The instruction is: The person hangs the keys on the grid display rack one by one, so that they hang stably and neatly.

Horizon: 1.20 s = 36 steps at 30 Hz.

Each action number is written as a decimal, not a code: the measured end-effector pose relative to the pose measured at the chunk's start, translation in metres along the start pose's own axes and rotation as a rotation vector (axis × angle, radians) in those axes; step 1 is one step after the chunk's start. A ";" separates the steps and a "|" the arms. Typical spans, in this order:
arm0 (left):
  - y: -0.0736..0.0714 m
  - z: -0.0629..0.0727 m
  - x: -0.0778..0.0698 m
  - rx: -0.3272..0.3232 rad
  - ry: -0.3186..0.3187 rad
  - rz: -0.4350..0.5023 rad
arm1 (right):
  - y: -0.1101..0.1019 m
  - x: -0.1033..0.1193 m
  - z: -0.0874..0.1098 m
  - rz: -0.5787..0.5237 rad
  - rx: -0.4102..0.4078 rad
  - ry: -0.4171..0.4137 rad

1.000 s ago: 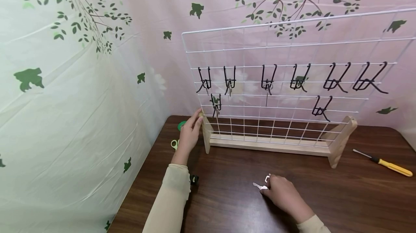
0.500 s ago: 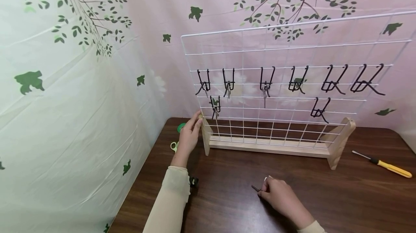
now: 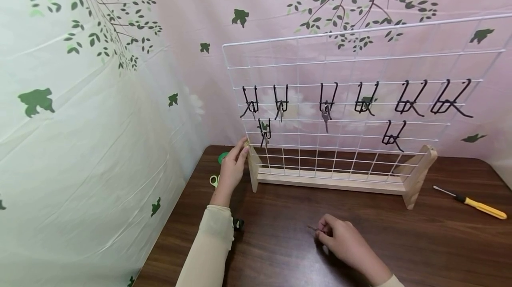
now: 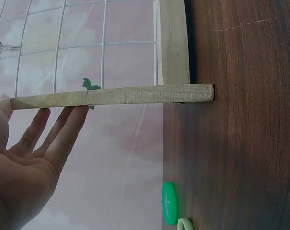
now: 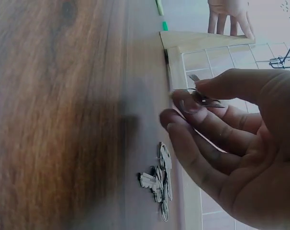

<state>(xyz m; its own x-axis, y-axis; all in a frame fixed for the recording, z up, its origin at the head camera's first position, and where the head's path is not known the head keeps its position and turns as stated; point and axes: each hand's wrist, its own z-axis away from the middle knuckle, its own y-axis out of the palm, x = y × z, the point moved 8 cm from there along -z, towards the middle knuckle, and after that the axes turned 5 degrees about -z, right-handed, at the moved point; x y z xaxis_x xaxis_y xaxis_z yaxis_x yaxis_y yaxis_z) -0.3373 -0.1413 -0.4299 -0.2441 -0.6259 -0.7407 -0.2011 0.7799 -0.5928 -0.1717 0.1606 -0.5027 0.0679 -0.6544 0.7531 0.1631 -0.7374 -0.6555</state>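
My left hand [image 3: 233, 165] grips the upper end of the light wooden side piece [image 4: 130, 96] of the wire rack; in the left wrist view its straight fingers lie along the outer face and the thumb tip shows past the other side. Low over the table, my right hand [image 3: 341, 238] pinches a small key [image 5: 214, 102] with a thin ring between thumb and fingers. Below that hand, in the right wrist view, a heap of keys [image 5: 159, 184] lies on the table. Black hooks hang on the white wire grid [image 3: 316, 162]; several carry keys, such as the key [image 3: 326, 118] near the middle.
A yellow-handled screwdriver [image 3: 480, 207] lies right of the rack on the dark wooden table [image 3: 276, 251]. Behind my left hand are a green round object [image 3: 222, 157] and pale green scissors [image 3: 214, 181]. A leaf-patterned curtain [image 3: 132, 153] hangs behind and to the left.
My right hand has shifted slightly left and turned the key between its fingers. The key hanging near the middle has swung a little. My left hand has stayed at the rack's side.
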 end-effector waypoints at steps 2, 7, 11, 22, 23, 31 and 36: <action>0.000 0.000 -0.001 -0.002 0.002 -0.001 | 0.000 0.002 0.001 -0.021 0.014 -0.026; 0.000 0.000 -0.001 -0.006 0.001 0.003 | -0.002 0.006 0.004 -0.056 0.028 -0.067; 0.000 0.000 -0.001 -0.002 -0.003 0.007 | -0.008 0.008 0.005 -0.049 -0.011 -0.040; 0.000 0.000 0.000 -0.006 -0.005 0.011 | -0.028 0.013 0.010 -0.161 -0.138 -0.038; -0.001 0.000 0.000 -0.006 -0.004 0.012 | -0.031 0.014 0.010 -0.168 -0.150 -0.055; -0.002 0.000 -0.002 -0.009 -0.010 0.010 | -0.053 0.030 0.016 -0.180 -0.213 -0.161; -0.001 0.000 -0.001 -0.007 -0.012 0.008 | -0.073 0.034 0.019 -0.204 -0.178 -0.076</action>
<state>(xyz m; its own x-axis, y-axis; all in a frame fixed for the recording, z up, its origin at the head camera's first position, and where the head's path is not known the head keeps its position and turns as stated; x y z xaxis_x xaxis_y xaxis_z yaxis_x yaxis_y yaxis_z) -0.3364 -0.1413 -0.4282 -0.2343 -0.6193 -0.7494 -0.2061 0.7850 -0.5842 -0.1621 0.1947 -0.4281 0.1266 -0.4802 0.8680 0.0063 -0.8746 -0.4848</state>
